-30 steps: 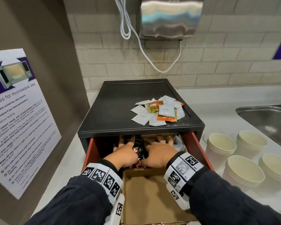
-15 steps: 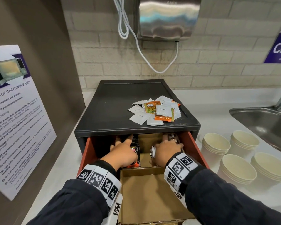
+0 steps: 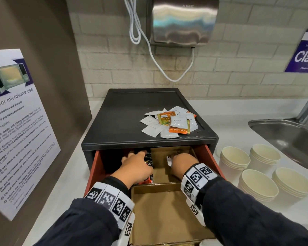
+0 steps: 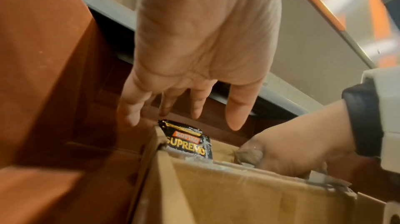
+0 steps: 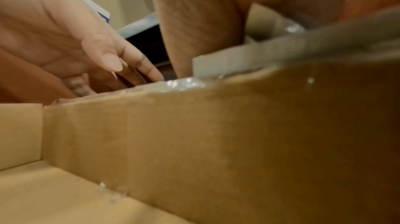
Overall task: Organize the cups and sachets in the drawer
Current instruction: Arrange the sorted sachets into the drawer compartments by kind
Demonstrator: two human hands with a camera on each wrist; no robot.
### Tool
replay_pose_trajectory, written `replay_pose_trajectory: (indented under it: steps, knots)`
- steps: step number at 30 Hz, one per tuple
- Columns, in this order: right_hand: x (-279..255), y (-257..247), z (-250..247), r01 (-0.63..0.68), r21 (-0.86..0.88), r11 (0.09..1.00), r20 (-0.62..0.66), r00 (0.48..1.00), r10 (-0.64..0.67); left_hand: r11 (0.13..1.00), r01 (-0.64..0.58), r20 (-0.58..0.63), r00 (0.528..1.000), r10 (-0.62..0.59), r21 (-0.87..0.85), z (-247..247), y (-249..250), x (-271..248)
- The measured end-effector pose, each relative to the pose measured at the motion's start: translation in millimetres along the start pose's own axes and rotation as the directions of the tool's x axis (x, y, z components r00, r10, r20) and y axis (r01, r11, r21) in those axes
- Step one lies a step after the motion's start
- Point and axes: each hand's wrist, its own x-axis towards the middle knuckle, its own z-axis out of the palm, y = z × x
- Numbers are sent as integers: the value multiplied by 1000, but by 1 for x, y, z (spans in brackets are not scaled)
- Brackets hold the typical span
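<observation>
Sachets [image 3: 148,159] stand upright in the drawer [image 3: 96,167] under the left hand [image 3: 136,166], fingers spread and hanging just above them. Right hand [image 3: 182,165], beside it across 1 cardboard divider [image 3: 154,167], seems curled on something white, unclear what.

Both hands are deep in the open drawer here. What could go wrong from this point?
1. The sachet pile lies loose near the front right of the cabinet top; jolting the drawer might slide some off.
2. The black Supremo sachet stands at the cardboard divider's corner; the left hand could knock it over.
3. The paper cup stacks stand beside the right sleeve; a backward pull may topple one.
</observation>
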Motion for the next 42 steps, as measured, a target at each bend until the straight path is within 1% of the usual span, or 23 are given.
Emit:
replay_pose_trajectory:
  steps: [4, 9, 11, 13, 15, 16, 18, 20, 22, 24, 26, 27, 28, 30, 31, 33, 34, 36, 37, 39, 40, 42]
  knots:
    - [-4, 0, -6, 12, 6, 1000, 49, 999, -12, 999, -24, -22, 999, 24, -36, -1, -1, -1]
    - [-23, 1, -13, 94, -23, 995, -108, 989, -96, 991, -69, -70, 996, 61, -115, -2, -3, 1]
    - [-33, 1, -15, 156, -17, 988, -227, 961, -156, 985, -104, -79, 992, 94, -135, -2, -2, 1]
    - [-42, 0, -15, 273, 7, 962, -305, 917, -258, 979, -151, -101, 985, 138, -136, -2, 0, 0]
    - [-49, 2, -16, 398, 25, 917, -294, 879, -374, 975, -189, -127, 977, 174, -118, -3, 1, -1]
    - [-53, 4, -17, 437, 35, 899, -294, 864, -409, 972, -207, -136, 972, 191, -112, -4, 1, -2]
    - [-61, 10, -20, 478, 116, 870, -324, 847, -422, 960, -257, -137, 961, 240, -115, -4, 2, -3]
    - [-74, 17, -22, 518, 263, 814, -363, 835, -414, 932, -332, -122, 941, 315, -147, -3, 3, -4]
    - [-88, 24, -23, 554, 415, 722, -381, 826, -415, 897, -394, -112, 919, 379, -201, -3, 4, -6]
    - [-98, 31, -26, 577, 500, 646, -426, 813, -398, 870, -423, -123, 906, 405, -254, -1, 6, -4]
    - [-102, 41, -30, 599, 582, 550, -508, 796, -329, 872, -420, -87, 907, 412, -253, 5, 11, 1]
    - [-104, 47, -31, 603, 638, 478, -548, 792, -268, 884, -409, -40, 910, 412, -226, 9, 15, 4]
    - [-105, 54, -32, 608, 693, 387, -582, 789, -197, 894, -408, 13, 909, 417, -186, 14, 21, 6]
    - [-106, 67, -33, 612, 774, 163, -612, 789, -59, 899, -433, 138, 889, 438, -67, 26, 34, 7]
    - [-106, 71, -33, 617, 783, 79, -618, 786, -12, 891, -455, 205, 872, 445, 0, 33, 42, 6]
    - [-104, 75, -29, 629, 775, -55, -629, 777, 31, 867, -487, 313, 844, 435, 107, 46, 56, 6]
    - [-101, 75, -26, 627, 767, -137, -628, 777, 38, 860, -483, 347, 844, 408, 166, 51, 61, 8]
    - [-93, 74, -19, 597, 745, -298, -612, 789, 51, 817, -482, 384, 852, 355, 316, 56, 70, 10]
    - [-90, 74, -16, 585, 734, -345, -605, 794, 57, 793, -478, 398, 857, 327, 377, 57, 72, 11]
    - [-86, 76, -13, 567, 732, -379, -591, 805, 63, 771, -474, 423, 857, 294, 425, 57, 77, 9]
    - [-84, 77, -12, 557, 734, -389, -580, 812, 67, 775, -479, 424, 854, 303, 412, 58, 79, 7]
    - [-82, 79, -12, 553, 724, -413, -581, 811, 66, 810, -464, 399, 861, 316, 358, 62, 81, 5]
